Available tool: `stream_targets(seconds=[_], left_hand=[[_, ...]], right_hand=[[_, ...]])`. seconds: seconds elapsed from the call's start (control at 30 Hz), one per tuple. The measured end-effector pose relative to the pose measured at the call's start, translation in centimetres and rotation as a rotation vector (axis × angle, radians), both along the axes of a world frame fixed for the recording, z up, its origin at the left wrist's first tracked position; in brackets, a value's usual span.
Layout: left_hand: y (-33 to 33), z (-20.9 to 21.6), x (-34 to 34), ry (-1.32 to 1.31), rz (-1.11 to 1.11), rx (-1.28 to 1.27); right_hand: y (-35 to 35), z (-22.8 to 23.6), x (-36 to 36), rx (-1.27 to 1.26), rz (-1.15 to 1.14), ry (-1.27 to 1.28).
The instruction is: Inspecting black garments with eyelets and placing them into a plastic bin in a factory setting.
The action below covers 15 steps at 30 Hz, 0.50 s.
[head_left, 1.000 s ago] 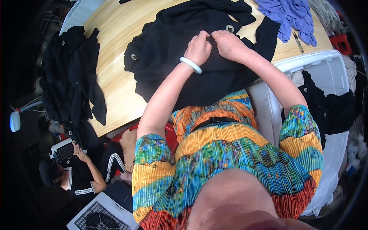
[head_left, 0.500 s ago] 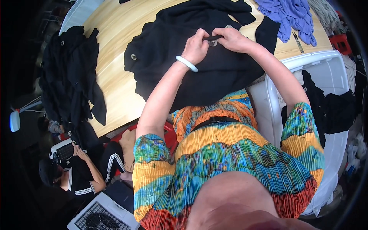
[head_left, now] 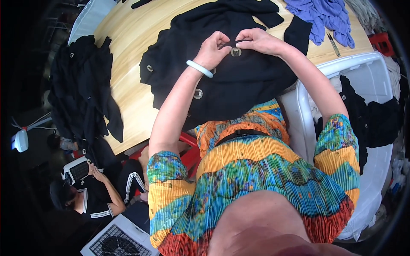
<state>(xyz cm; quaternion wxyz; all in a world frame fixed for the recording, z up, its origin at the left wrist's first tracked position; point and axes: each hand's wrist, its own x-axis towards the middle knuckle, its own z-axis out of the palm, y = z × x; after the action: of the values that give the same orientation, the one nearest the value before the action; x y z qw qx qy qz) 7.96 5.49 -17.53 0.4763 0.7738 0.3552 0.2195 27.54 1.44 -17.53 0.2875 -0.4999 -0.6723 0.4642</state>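
A black garment (head_left: 252, 81) with large round buttons is spread over the near part of the table and hangs down at my lap. Thumb and fingers of my left hand (head_left: 213, 51) pinch a fold of its edge. Close to its right, my right hand (head_left: 259, 42) pinches the same edge, so a short dark strip stretches between the two. A brownish button (head_left: 236, 52) sits just below the fingertips. Another button (head_left: 198, 93) shows beside my left forearm, and a third button (head_left: 149, 68) lies near the garment's left side.
Another black garment (head_left: 79, 81) hangs over the left side of the wooden table (head_left: 132, 111). Purple cloth (head_left: 318, 19) and small thread snips (head_left: 333, 44) lie at the far right. A white tub (head_left: 341, 65) holding black clothes stands at my right. Another person (head_left: 92, 194) sits at lower left.
My hands have shifted slightly, the left one a little to the left, still pinching the edge. The button under the fingers now faces up fully, and a button beside my left forearm has come into view.
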Motion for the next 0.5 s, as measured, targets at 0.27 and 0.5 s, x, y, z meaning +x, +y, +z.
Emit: stream_targets(seconds=[0.27,0.5], left_hand=[[1.4,1.8,3.8,0.278,0.167,0.283],[1.0,0.6,7.8,0.515,0.170,0.489]], right_hand=[[-4.9,1.3,2.1,0.517,-0.232,-0.610],[-3.3,-1.7,2.1,0.542,-0.275,-0.537]])
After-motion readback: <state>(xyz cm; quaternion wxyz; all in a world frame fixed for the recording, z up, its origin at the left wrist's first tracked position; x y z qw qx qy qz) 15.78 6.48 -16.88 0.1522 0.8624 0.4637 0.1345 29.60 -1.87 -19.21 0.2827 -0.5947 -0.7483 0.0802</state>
